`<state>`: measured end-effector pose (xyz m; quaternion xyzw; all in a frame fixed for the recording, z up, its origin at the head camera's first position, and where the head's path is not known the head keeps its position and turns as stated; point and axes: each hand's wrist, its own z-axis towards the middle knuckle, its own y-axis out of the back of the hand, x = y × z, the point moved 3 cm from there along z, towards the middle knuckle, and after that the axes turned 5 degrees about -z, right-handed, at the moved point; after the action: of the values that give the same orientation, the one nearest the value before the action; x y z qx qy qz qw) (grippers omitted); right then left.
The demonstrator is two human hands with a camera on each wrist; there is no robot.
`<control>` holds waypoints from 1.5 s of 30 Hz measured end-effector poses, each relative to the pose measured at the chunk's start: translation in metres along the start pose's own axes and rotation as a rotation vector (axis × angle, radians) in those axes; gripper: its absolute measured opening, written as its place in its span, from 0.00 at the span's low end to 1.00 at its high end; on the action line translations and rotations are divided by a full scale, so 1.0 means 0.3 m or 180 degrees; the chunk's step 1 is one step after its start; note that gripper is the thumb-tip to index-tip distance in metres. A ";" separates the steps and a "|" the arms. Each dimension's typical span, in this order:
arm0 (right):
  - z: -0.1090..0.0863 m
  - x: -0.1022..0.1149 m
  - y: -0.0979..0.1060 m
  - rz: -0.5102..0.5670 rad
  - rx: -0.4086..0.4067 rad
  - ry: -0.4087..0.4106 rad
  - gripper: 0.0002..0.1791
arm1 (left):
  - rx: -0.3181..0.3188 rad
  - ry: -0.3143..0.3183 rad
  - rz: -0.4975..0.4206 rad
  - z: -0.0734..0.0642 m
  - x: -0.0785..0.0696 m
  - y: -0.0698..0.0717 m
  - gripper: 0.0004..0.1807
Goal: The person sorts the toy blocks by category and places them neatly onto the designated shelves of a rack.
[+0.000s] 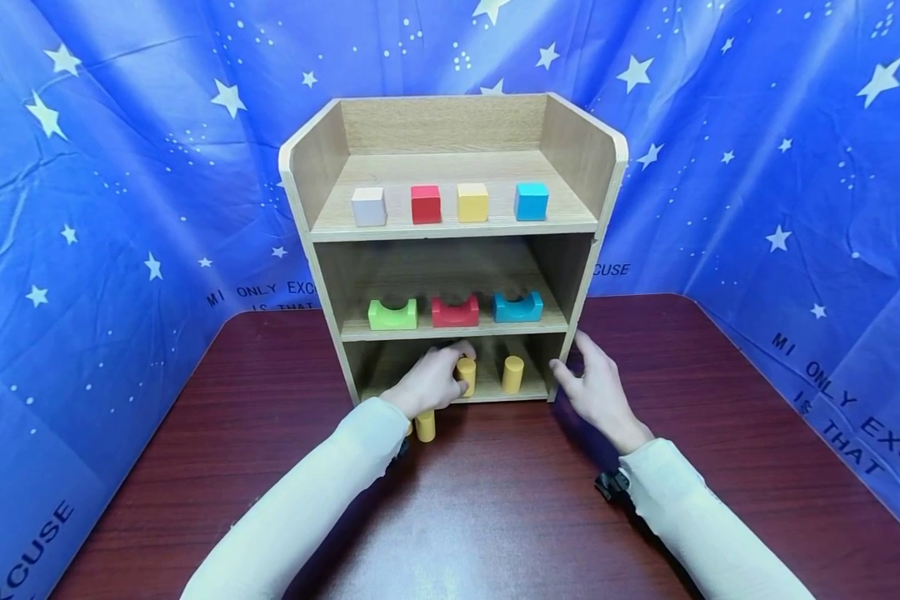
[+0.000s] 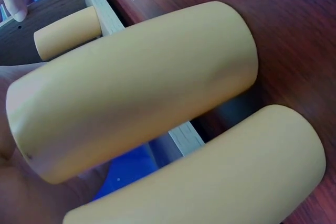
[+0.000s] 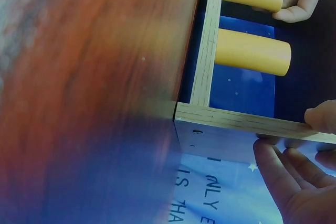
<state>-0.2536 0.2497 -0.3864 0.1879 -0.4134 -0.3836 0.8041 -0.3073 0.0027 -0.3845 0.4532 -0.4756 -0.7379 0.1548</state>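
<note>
My left hand (image 1: pixel 429 379) reaches into the bottom compartment of a wooden shelf unit (image 1: pixel 457 235) and holds an upright yellow cylinder (image 1: pixel 467 377) between thumb and fingers. To its right stands another yellow cylinder (image 1: pixel 512 375) on the same board. Under the left wrist, a yellow cylinder (image 1: pixel 425 427) stands on the table, with one more mostly hidden behind the sleeve; two cylinders loom large in the left wrist view. My right hand (image 1: pixel 600 392) holds the unit's right side panel (image 3: pixel 236 121), its thumb at the front edge and the other fingers along the outer face.
On the top shelf sit white, red, yellow and blue cubes (image 1: pixel 472 202) in a row. The middle shelf carries green, red and blue arch-cut blocks (image 1: pixel 454 312). A dark red wooden table (image 1: pixel 495 508) lies under the unit, and a blue starry curtain (image 1: pixel 150 167) surrounds it.
</note>
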 end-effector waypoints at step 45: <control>0.000 -0.002 -0.003 -0.0046 0.0012 -0.0013 0.24 | -0.0309 -0.0560 0.0082 -0.108 -0.021 0.091 0.22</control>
<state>-0.2542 0.2496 -0.3873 0.1916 -0.4144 -0.3890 0.8001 -0.2829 -0.0249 -0.3626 0.3725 -0.4568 -0.7950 0.1436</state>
